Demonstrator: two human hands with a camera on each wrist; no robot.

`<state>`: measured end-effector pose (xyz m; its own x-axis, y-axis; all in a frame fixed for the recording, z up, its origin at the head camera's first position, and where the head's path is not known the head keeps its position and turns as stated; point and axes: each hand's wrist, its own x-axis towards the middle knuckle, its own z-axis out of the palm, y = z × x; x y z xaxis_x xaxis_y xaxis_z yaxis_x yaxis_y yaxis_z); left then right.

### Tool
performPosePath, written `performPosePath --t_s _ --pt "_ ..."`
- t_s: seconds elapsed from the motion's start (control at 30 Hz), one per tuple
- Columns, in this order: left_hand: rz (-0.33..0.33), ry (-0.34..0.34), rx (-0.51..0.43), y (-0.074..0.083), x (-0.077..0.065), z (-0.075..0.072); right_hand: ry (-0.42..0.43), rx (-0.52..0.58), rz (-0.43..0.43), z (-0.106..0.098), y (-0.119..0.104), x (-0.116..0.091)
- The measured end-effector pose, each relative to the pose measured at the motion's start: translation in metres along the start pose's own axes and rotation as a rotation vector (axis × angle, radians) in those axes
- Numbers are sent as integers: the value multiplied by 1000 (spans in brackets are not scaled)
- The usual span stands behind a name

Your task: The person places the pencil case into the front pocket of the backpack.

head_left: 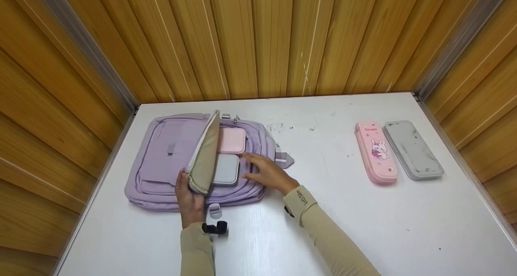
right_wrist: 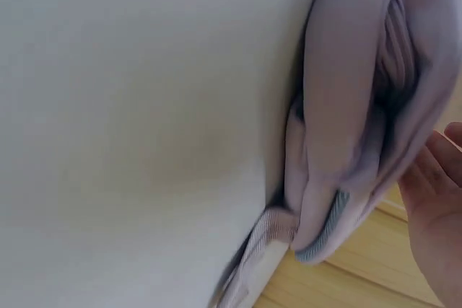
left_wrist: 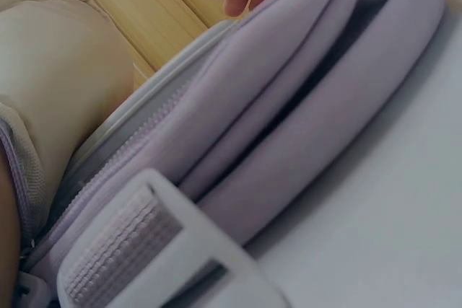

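A lilac backpack lies flat on the table, its front flap raised so the beige lining shows. My left hand grips the flap's near corner, thumb on top. Inside the opening sit a pink case and, nearer to me, a pale grey case; the flap hides their left ends. My right hand hovers by the right ends of both cases, fingers apart and extended. The right wrist view shows that hand beside the bag's edge; whether its fingertips touch a case, I cannot tell.
On the right of the white table lie a pink pencil case with a rabbit picture and a grey case. A strap buckle sticks out at the bag's near side. Wood-patterned walls enclose the table.
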<state>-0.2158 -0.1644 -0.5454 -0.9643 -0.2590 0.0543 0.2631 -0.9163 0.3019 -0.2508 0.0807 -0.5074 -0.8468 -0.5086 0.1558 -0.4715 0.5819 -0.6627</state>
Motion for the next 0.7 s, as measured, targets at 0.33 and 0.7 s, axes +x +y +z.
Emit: performPosePath --t_s 0.33,0.7 --pt "-1 -26 7 0 0 1 152 -69 89 -40 18 -27" --pt "-19 -18 9 0 -2 4 340 -73 302 -86 42 -63"
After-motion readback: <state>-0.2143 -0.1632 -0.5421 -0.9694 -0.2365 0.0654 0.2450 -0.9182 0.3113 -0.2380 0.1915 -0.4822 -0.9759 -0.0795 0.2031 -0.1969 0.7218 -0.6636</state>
